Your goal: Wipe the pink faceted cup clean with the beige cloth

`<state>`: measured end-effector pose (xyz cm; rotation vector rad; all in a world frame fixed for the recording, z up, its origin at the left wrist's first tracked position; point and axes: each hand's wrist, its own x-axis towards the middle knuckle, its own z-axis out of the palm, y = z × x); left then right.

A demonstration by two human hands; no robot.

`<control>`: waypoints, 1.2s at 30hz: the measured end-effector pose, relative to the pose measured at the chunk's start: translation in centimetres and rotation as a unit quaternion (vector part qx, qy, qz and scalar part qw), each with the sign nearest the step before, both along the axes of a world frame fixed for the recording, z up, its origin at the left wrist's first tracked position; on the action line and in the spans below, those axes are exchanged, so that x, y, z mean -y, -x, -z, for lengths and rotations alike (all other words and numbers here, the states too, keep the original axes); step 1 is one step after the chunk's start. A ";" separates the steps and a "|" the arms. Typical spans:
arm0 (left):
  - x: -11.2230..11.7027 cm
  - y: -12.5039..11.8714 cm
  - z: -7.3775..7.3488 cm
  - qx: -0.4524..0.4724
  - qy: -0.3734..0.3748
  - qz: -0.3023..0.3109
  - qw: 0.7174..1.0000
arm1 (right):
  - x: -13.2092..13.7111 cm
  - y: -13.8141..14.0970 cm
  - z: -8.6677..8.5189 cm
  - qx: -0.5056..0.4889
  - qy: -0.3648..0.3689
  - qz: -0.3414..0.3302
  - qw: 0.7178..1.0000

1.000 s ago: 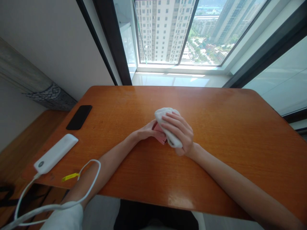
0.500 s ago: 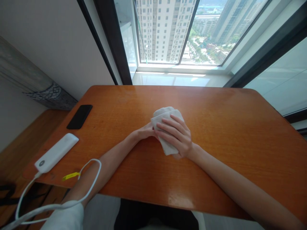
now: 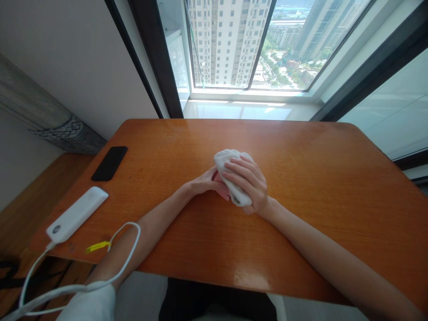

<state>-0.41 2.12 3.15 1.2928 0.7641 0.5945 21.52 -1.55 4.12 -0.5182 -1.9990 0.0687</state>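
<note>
Over the middle of the table, my right hand (image 3: 249, 183) is wrapped over a folded white cloth (image 3: 227, 157), its fingers bent across the top. The cloth presses against a small pink object (image 3: 223, 191) whose kind I cannot make out. My left hand (image 3: 207, 179) grips that pink object from the left, with the thumb toward me. Most of the pink object and the left fingertips are hidden behind the cloth.
A black phone (image 3: 109, 163) and a white power bank (image 3: 77, 215) lie at the left of the wooden table (image 3: 301, 178). A white cable (image 3: 135, 247) with a yellow tag (image 3: 97, 247) loops over my left forearm. A window (image 3: 247, 49) stands beyond the table.
My right hand and the cloth have shifted slightly. The cloth is more bunched, its lower corner has drawn up, and more of the pink object shows in my left hand.
</note>
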 end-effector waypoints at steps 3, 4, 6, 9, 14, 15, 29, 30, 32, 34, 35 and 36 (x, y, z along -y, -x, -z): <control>-0.5 0.0 0.2 0.069 -0.051 0.013 0.996 | -0.4 -0.2 0.4 -0.086 0.094 0.039 0.991; -0.7 0.0 0.3 0.088 -0.064 0.016 0.994 | -0.4 -0.2 0.4 -0.097 0.110 0.047 0.988; -0.8 0.0 0.7 0.102 -0.072 0.019 0.992 | 0.0 -0.1 0.4 -0.075 0.091 0.047 0.992; -0.7 0.0 1.2 0.081 -0.062 0.025 0.995 | 0.5 0.1 0.1 0.015 -0.005 0.013 1.000; -0.8 0.0 0.9 0.081 -0.077 0.017 0.994 | -0.6 -0.5 0.3 -0.035 0.046 0.018 0.998; -0.8 0.0 0.7 0.084 -0.078 0.018 0.993 | -0.9 -0.6 0.6 -0.059 0.089 0.027 0.994; -0.9 0.0 0.4 0.089 -0.110 0.049 0.989 | -1.4 -0.9 1.0 -0.049 0.052 0.085 0.994; -0.9 0.0 0.3 0.087 -0.115 0.053 0.988 | -1.4 -1.0 0.9 -0.040 0.035 0.087 0.995; -1.0 0.0 0.3 0.094 -0.116 0.060 0.987 | -1.4 -1.1 0.6 -0.021 -0.010 0.093 0.995; -1.0 -0.1 0.4 0.108 -0.110 0.061 0.986 | -1.4 -1.2 0.4 0.000 -0.059 0.094 0.994; -1.1 -0.1 0.5 0.112 -0.106 0.058 0.986 | -1.4 -1.2 0.4 0.008 -0.079 0.094 0.992; -1.1 -0.1 0.6 0.110 -0.097 0.056 0.988 | -1.4 -1.1 0.4 0.015 -0.093 0.093 0.991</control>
